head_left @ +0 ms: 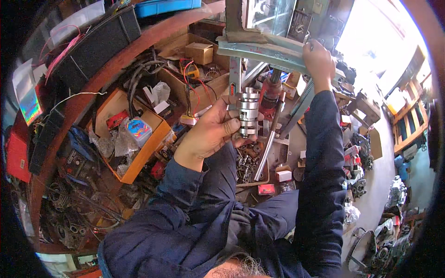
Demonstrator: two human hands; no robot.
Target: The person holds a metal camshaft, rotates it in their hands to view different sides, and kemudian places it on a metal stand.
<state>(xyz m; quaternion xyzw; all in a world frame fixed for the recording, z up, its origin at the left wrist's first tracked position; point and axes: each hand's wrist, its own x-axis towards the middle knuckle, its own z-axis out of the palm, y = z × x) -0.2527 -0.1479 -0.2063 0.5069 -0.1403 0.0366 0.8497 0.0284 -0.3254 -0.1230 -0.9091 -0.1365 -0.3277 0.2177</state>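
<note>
My left hand is closed round a shiny metal shaft part with several stacked rings and grooves, held upright in front of my body. Its fingers wrap behind the part and the thumb presses on its near side. Over the right end of a pale blue-green steel beam, part of a press frame, my right hand curls its fingers. Below that beam stands a red jack, with a long metal bar slanting down beside it. A coil spring shows under my right wrist.
A tray of small metal parts lies beyond my knees. An orange-sided box with bagged parts and a cardboard box with a yellow meter sit on the left. Engine parts and a wooden pallet line the right.
</note>
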